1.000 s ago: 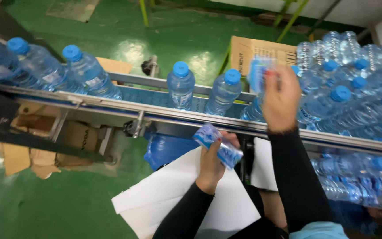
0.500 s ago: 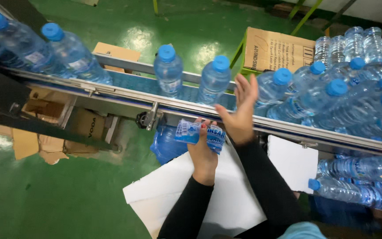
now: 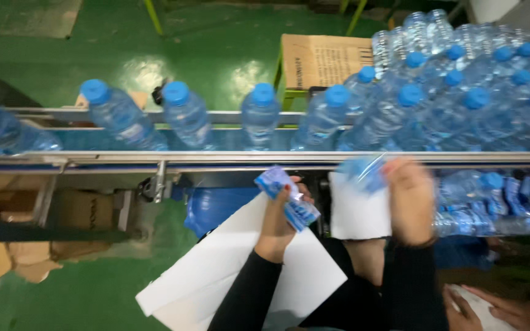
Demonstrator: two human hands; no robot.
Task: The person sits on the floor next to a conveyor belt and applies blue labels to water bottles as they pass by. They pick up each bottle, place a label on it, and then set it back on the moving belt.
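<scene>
My left hand point(image 3: 279, 216) grips a small stack of blue-and-white label sleeves point(image 3: 287, 195) just below the conveyor rail point(image 3: 228, 159). To its right, my right hand point(image 3: 409, 199) is blurred and pinches a single blue label sleeve point(image 3: 363, 171) near the rail. Clear water bottles with blue caps point(image 3: 262, 116) stand in a row on the belt above both hands. At the right the bottles point(image 3: 461, 98) crowd together.
White sheets point(image 3: 228, 276) lie under my arms. A cardboard box point(image 3: 323, 61) sits on a green frame beyond the belt, more cardboard point(image 3: 7, 245) at lower left. Bottles point(image 3: 498, 205) lie below the rail at right. Another person's hand point(image 3: 510, 309) shows at bottom right.
My right hand came down from the bottles to below the rail and now pinches one sleeve. The bottles have travelled right along the belt. My left hand stayed put with the stack.
</scene>
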